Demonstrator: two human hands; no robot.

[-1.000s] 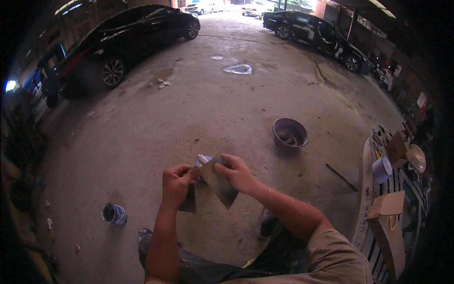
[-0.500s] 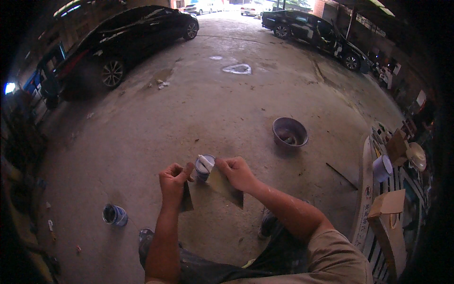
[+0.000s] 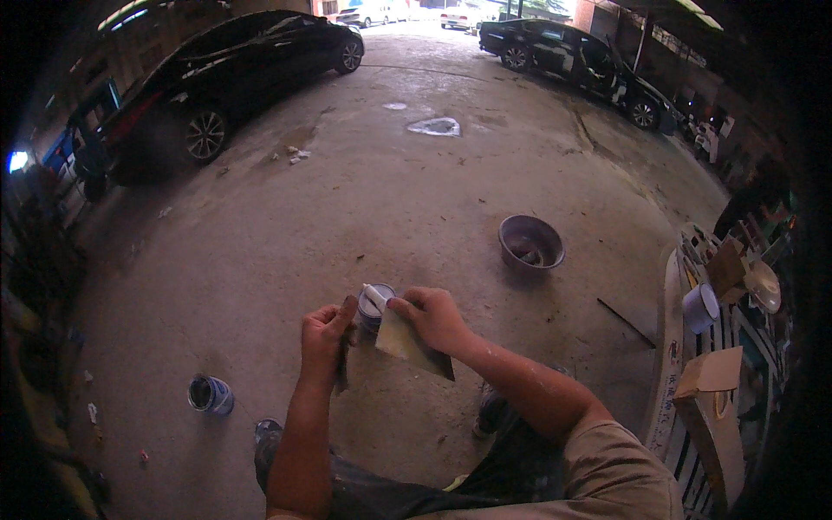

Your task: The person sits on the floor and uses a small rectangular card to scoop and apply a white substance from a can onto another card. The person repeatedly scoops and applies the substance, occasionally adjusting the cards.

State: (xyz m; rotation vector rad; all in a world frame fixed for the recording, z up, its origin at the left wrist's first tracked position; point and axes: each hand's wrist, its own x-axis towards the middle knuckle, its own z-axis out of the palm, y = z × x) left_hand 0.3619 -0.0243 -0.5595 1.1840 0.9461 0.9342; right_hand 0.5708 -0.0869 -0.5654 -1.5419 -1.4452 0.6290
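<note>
In the lower left of the frame, an open tin can [image 3: 211, 395] is standing on the floor [image 3: 303, 225]. Near the lower centre, your left hand [image 3: 324, 336] is pinching a thin dark plate [image 3: 342, 374], which is showing almost edge-on. Beside it, a second can [image 3: 367, 324] is standing with a white tube [image 3: 374, 296] over its top. Your right hand [image 3: 431, 316] is grasping a flat four-cornered plate [image 3: 411, 350]; whether your thumb is touching the tube, I cannot tell. Right of centre, a round basin [image 3: 531, 269] is holding some unclear items.
</note>
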